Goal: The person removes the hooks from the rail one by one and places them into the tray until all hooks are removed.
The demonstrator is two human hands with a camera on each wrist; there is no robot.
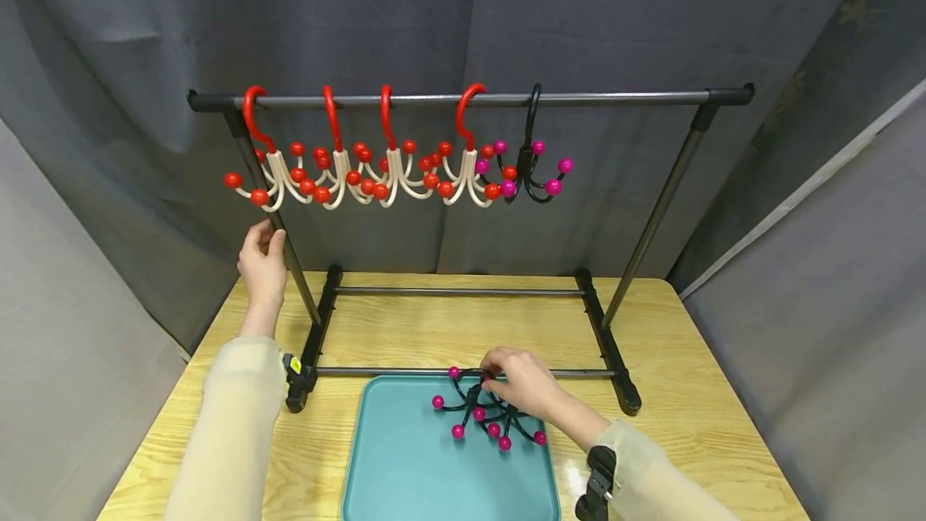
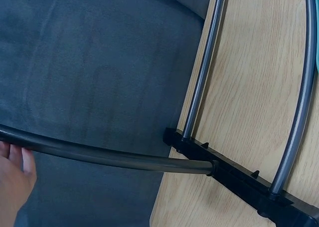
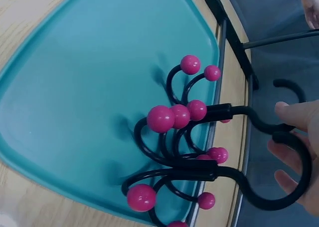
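My left hand (image 1: 264, 270) grips the left post (image 1: 295, 268) of a metal rack, its fingertips partly behind the post in the left wrist view. Over the far end of a teal tray (image 1: 441, 465), my right hand (image 1: 524, 380) pinches the hook of a black multi-arm hanger (image 3: 219, 111) with pink ball tips. A second black hanger (image 3: 199, 169) of the same kind lies against it, its hook (image 3: 269, 202) in front of the fingers. The two hangers' arms overlap, and part of the held hook is hidden by the hand.
From the rack's top bar (image 1: 615, 98) hang several white hangers (image 1: 340, 171) with red hooks and balls, bunched leftward, plus one black hanger (image 1: 526, 159) with pink balls. The rack's black feet (image 1: 608, 352) stand on a wooden table (image 1: 673, 408); grey curtains (image 1: 615, 14) surround it.
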